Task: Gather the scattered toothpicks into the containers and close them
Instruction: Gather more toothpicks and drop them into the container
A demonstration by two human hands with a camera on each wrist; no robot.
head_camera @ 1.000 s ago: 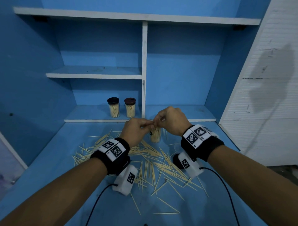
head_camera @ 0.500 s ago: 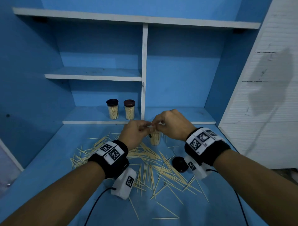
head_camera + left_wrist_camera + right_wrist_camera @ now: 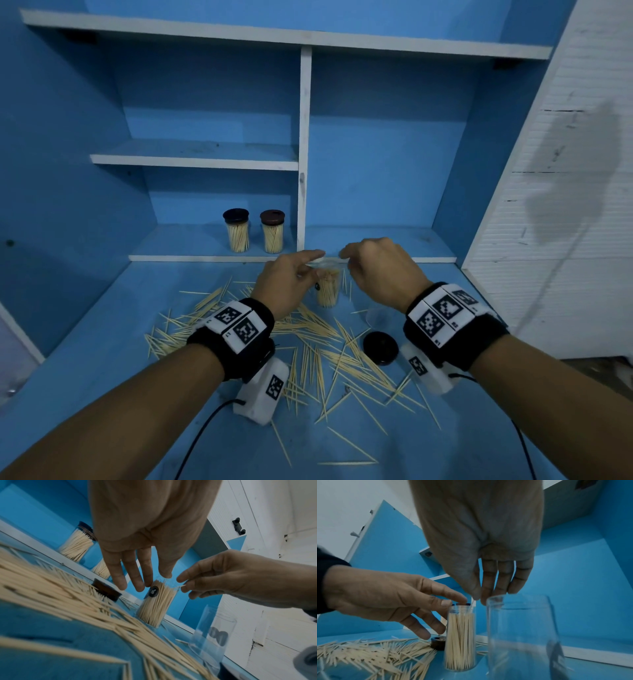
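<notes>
An open clear container packed with upright toothpicks stands on the blue tabletop, with both hands over its mouth. My left hand has straight fingers spread by the rim and holds nothing. My right hand pinches a single toothpick between thumb and forefinger, its lower end in the container's mouth. Loose toothpicks lie scattered in front of and left of it. An empty clear container stands just to the right, and a black lid lies before that.
Two closed, filled containers stand on the low shelf behind, left of a white divider. A brown lid lies left of the open container. A white wall bounds the right side.
The hands, pinched together over the open container before, have drawn slightly apart. The left fingers have straightened, and the right hand keeps a toothpick at the mouth.
</notes>
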